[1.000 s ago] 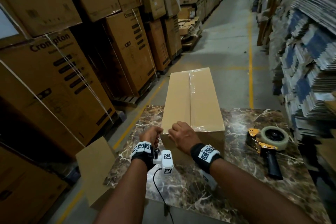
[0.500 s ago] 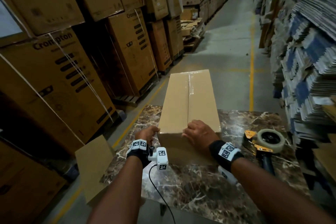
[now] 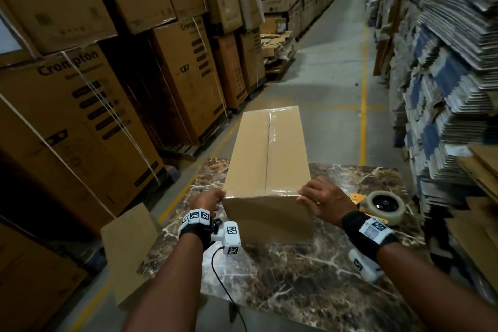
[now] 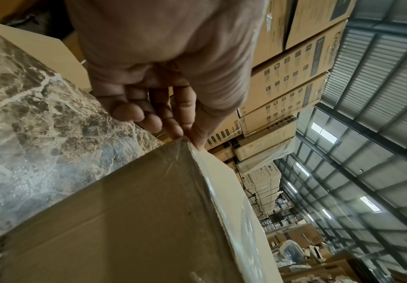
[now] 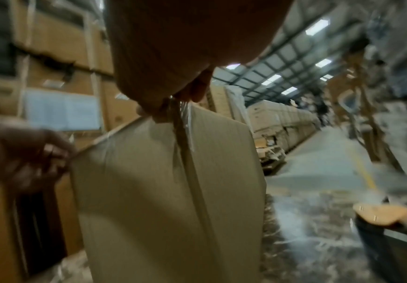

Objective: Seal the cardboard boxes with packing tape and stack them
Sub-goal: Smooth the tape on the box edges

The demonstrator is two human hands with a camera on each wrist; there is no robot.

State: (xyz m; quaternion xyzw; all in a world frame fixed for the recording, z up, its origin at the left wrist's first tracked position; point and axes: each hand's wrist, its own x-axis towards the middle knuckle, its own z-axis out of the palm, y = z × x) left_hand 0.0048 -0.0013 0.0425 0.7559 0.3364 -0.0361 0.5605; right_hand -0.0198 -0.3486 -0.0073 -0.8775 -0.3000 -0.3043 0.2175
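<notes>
Head view: 1 cardboard box (image 3: 268, 170), taped seam up, on marble table (image 3: 310, 272), overhanging its far edge.
Left hand (image 3: 208, 201): fingers (image 4: 173, 122) pinching box's near left corner.
Right hand (image 3: 324, 201): fingers curled over near right corner.
Tape dispenser (image 3: 382, 206): near right edge.

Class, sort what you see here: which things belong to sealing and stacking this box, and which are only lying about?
Part of the job:
cardboard box, taped along its seam
left hand and right hand, at its near corners
tape dispenser
marble table

Lying about:
loose cardboard sheet
stacked cartons
flat cardboard piles
</notes>
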